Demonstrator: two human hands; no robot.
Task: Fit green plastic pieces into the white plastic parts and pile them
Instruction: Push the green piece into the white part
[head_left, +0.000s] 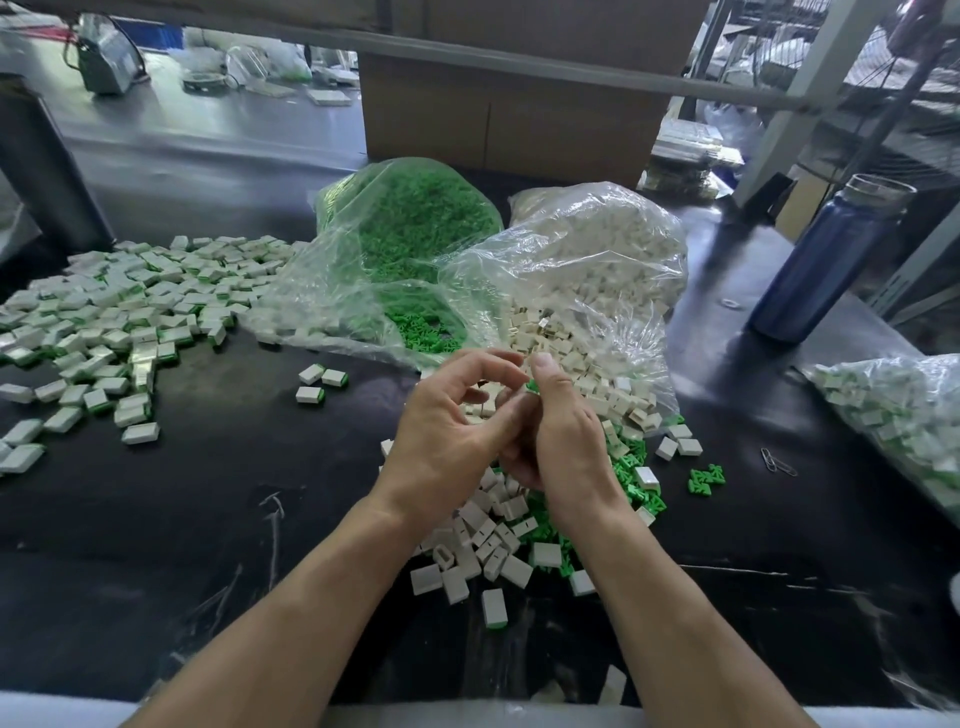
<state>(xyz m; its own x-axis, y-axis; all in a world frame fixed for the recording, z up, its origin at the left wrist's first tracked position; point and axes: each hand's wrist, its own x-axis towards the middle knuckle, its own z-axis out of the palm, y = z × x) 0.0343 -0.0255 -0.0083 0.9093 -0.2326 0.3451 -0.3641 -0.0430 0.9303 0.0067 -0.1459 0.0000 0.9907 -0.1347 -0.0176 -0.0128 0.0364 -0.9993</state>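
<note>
Green plastic piece (531, 385) is pinched in the right hand (563, 441), thumb up, mid-table in front of the open bags; left hand (447, 431) has curled fingers (480, 364) meeting it, held item hidden. Loose white plastic parts (488, 540) lie under the hands, finished pile (119, 317) toward the table's left edge.

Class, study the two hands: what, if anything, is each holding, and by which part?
The right hand pinches a green piece between thumb and fingers; only one edge shows, so the held part cannot be told. Whether the left hand holds anything is unclear.
</note>
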